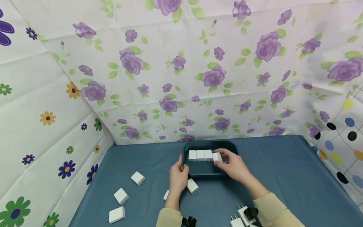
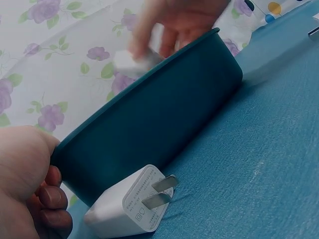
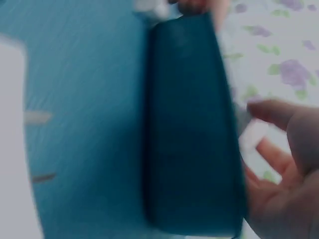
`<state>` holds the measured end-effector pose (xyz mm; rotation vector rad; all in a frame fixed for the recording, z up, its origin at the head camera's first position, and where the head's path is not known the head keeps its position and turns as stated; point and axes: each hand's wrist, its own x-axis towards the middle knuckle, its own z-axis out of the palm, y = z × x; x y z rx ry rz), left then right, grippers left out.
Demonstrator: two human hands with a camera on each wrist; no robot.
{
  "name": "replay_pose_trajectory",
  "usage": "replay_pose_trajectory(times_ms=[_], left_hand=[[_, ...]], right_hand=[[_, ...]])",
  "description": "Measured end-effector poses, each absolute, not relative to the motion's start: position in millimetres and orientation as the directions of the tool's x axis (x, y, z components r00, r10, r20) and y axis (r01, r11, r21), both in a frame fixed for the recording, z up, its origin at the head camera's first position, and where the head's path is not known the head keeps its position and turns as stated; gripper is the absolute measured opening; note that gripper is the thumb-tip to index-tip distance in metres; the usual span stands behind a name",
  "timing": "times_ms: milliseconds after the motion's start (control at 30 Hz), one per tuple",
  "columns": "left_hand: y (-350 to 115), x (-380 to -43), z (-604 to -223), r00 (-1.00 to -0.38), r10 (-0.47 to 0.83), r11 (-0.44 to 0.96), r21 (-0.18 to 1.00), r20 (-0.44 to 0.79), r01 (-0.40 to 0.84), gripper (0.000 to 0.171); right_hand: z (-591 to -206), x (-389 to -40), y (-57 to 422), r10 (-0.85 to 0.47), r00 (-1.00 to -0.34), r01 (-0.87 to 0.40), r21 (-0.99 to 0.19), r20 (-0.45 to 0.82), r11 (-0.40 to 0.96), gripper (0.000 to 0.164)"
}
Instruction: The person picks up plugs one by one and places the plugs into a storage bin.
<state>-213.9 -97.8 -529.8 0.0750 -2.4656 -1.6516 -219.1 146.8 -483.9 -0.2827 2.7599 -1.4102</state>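
Pronged white chargers (image 1: 245,215) lie on the blue table (image 1: 147,208) beside the right sleeve (image 1: 276,209). Farther off, the right hand (image 1: 233,165) pinches a single charger (image 1: 217,157) between thumb and fingers, at the right end of a row of three chargers (image 1: 200,155) in the dark teal tray (image 1: 204,175); whether it touches them is unclear. The left hand (image 1: 178,179) is clamped on the tray's left rim, a loose charger (image 1: 193,186) just beside it.

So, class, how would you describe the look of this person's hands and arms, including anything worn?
The left hand and right hand are ungloved. The left sleeve and right sleeve are plain beige, and a small black device shows beside each one.
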Motion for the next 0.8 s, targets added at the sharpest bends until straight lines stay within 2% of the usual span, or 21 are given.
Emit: replay_pose_trajectory(times_ms=[167, 333, 633, 800], left_hand=[[-99.4, -211.8, -530.6, -0.985, -0.137, 0.39, 0.92, 0.109, 0.047, 0.053], [-96.9, -213.0, -528.9, -0.983, -0.134, 0.391, 0.918, 0.126, 0.064, 0.053], [-96.3, -213.9, -530.6, -0.984, -0.133, 0.39, 0.919, 0.118, 0.058, 0.053], [-98.8, -212.9, -531.0, -0.982, -0.138, 0.396, 0.916, 0.133, 0.069, 0.053]], right_hand=[[-496.0, -232.4, 142.0, -0.096, -0.984, -0.168, -0.612, 0.149, 0.773, 0.05], [-497.1, -245.2, 138.5, -0.084, -0.989, -0.131, -0.477, 0.119, 0.869, 0.049], [-499.6, -255.1, 139.1, -0.073, -0.996, -0.042, -0.497, -0.042, 0.866, 0.062], [-502.9, -256.4, 135.5, -0.07, -0.996, -0.029, -0.497, -0.064, 0.867, 0.06]])
